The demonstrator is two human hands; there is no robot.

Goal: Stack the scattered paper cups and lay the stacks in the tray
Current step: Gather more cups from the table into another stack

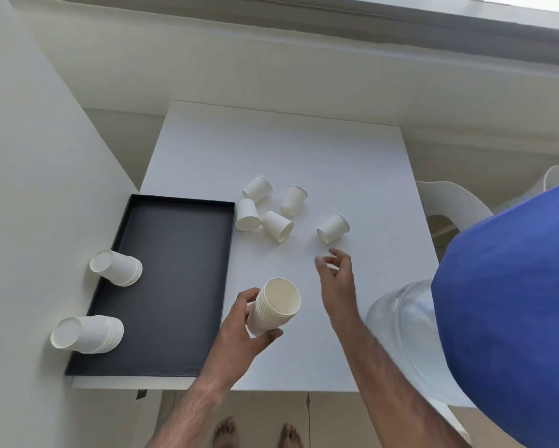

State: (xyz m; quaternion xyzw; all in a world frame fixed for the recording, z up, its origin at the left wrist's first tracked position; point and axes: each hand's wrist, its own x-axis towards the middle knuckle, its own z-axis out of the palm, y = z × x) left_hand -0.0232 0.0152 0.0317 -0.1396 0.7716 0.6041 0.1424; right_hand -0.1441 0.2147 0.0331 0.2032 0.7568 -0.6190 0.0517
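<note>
You've got two stacks already lying on their sides along the left edge of the tray (pixel 174 286), one farther (pixel 118 268), one nearer (pixel 89 334), so that part is banked. Your left hand (pixel 239 321) wraps around a third stack (pixel 276 305), mouth tilted up and to the right, held above the table (pixel 304 150) just right of the tray's near corner. Your right hand (pixel 334 276) hovers with fingers loosely parted, gripping nothing, close to the nearest loose cup (pixel 333 228), which lies on its side. Four more loose cups (pixel 271 205) sit clustered farther back, just right of the tray's far corner, some tipped over. So by my read you're past halfway: five cups left to gather into the stack in hand, then that stack goes down in the tray beside the other two.
</note>
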